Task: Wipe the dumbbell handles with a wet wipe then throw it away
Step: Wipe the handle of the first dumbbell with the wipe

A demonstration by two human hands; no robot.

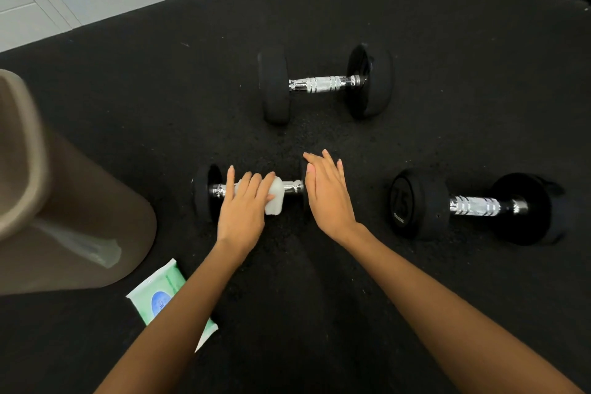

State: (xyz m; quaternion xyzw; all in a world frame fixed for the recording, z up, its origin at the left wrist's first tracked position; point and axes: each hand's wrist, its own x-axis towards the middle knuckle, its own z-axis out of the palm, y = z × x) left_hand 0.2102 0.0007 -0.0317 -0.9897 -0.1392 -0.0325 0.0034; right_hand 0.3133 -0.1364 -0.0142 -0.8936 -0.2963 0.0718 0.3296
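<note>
The wet wipe is pressed onto the nearest dumbbell's handle by the left hand with straight fingers, while the right hand, released, should steady the weight.

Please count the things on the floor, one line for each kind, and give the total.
Dumbbells: 3
Wet wipes: 1
Wipe packs: 1
Bins: 1
Total: 6

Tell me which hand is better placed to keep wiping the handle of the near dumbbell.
Left. The left hand already presses the wet wipe onto the near dumbbell's handle. The right hand lies open against that dumbbell's right weight head and holds nothing, so it probably serves best to steady it.
</note>
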